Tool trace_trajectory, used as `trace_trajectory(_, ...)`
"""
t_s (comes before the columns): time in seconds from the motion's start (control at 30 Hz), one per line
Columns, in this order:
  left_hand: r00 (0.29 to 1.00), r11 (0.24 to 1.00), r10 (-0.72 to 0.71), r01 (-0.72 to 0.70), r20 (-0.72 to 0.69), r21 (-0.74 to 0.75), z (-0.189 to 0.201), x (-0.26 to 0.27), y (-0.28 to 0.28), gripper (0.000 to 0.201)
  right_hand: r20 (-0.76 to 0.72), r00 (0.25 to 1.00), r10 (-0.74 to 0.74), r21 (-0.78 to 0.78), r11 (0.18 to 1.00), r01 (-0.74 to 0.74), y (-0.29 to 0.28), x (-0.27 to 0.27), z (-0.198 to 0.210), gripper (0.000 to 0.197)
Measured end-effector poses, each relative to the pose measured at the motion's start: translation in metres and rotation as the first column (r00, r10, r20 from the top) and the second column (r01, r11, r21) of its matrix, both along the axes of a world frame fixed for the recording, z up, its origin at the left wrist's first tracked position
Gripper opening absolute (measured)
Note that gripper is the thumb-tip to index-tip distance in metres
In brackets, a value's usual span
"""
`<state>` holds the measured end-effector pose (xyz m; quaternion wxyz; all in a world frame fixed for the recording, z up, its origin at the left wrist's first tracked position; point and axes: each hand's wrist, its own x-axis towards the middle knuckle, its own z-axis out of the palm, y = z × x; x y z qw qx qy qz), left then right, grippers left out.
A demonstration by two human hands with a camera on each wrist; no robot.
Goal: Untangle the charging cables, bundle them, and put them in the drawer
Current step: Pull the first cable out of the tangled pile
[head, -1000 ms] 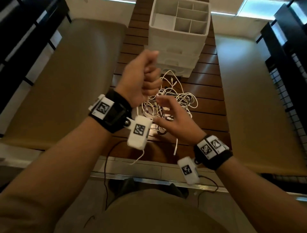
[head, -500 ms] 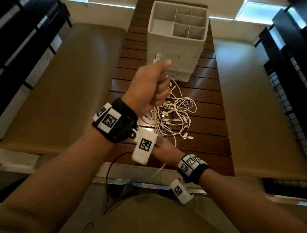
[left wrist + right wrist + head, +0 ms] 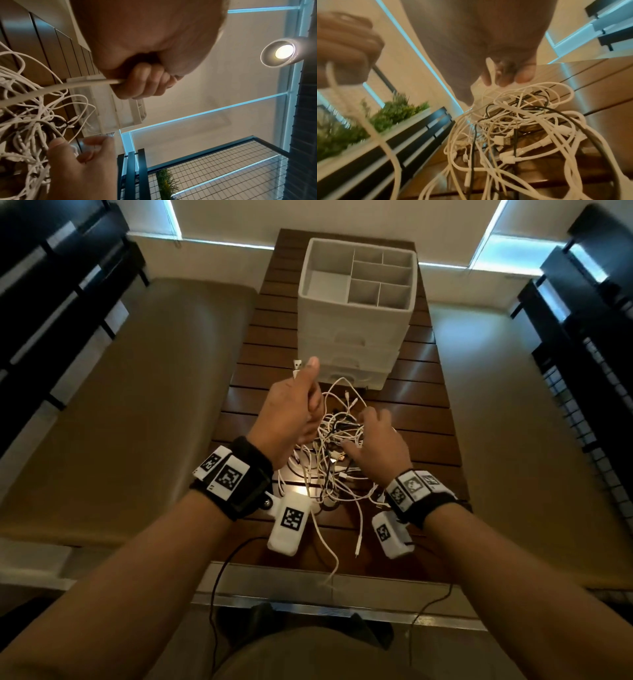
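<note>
A tangle of white and black charging cables [image 3: 337, 453] lies on the slatted wooden table [image 3: 428, 412]. My left hand [image 3: 308, 402] is raised over its far left side and grips one white cable [image 3: 77, 84] in a fist; the cable's USB plug [image 3: 297, 365] sticks out past the thumb. My right hand [image 3: 363, 433] rests on the right of the tangle [image 3: 513, 128] with its fingers spread among the strands. Behind the pile stands the white drawer unit [image 3: 356, 344] with its drawers shut and a divided tray on top.
Tan padded benches [image 3: 137, 405] [image 3: 513, 440] flank the narrow table. Black racks stand at both outer sides, and a plant box [image 3: 393, 112] sits on one. A loose cable end [image 3: 329, 556] hangs over the table's near edge.
My left hand has come down and forward, still holding the white cable. My right hand has moved from the near table edge up onto the right side of the tangle.
</note>
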<state>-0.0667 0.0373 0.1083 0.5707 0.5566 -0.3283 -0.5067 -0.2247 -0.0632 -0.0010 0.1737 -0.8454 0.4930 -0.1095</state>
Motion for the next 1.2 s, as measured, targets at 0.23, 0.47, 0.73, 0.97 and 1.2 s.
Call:
trace_trajectory(0.23,0.998,0.999,-0.032,0.030,0.055,0.039,-0.008,0.000,-0.002,0.038,-0.140,0.961,0.238,0.026,0.971,-0.236,-0.014,0.032,0.006,0.010)
trace_trajectory(0.47,0.945,0.982,0.180,-0.157,0.272,-0.104,-0.023,0.005,-0.013,0.019,0.546,0.803,0.238,-0.155,0.971,-0.183,-0.014,0.038,0.101,0.010)
trace_trajectory(0.73,0.970,0.964,0.071,-0.007,0.234,-0.267,0.004,-0.003,-0.009,0.036,0.497,0.846,0.192,0.050,0.967,-0.248,-0.012,0.024,0.100,0.012)
trace_trajectory(0.97,0.987,0.983,0.047,-0.019,0.151,-0.181,-0.023,0.004,-0.014,0.030,0.767,0.604,0.216,-0.143,0.976,-0.167,-0.023,0.020,0.164,0.013)
trace_trajectory(1.2,0.984,0.983,0.111,-0.087,0.141,-0.161,-0.034,0.013,-0.010,0.035,0.491,0.851,0.185,-0.059,0.982,-0.180,-0.030,0.018,0.133,0.016)
